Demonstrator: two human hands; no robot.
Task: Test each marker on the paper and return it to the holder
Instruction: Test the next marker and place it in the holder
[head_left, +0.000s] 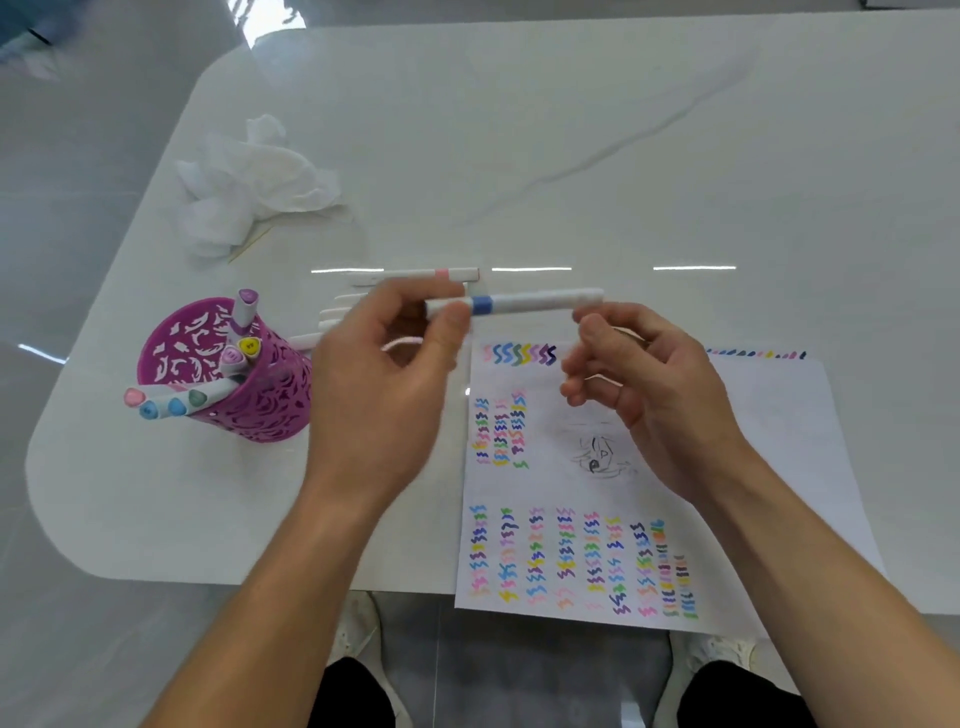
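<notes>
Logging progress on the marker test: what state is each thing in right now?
Blue-banded marker: held level in left hand.
Right hand: loosely curled, holding nothing.
Holder: upright, markers inside.
Paper: flat, scribbled with squiggles.
Pink-banded marker: lying on table.
Tissue: crumpled.

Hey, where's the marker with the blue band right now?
Head view, centre: the blue-banded marker is held level by the left hand above the paper and its top edge, the right hand just below its right end.
</notes>
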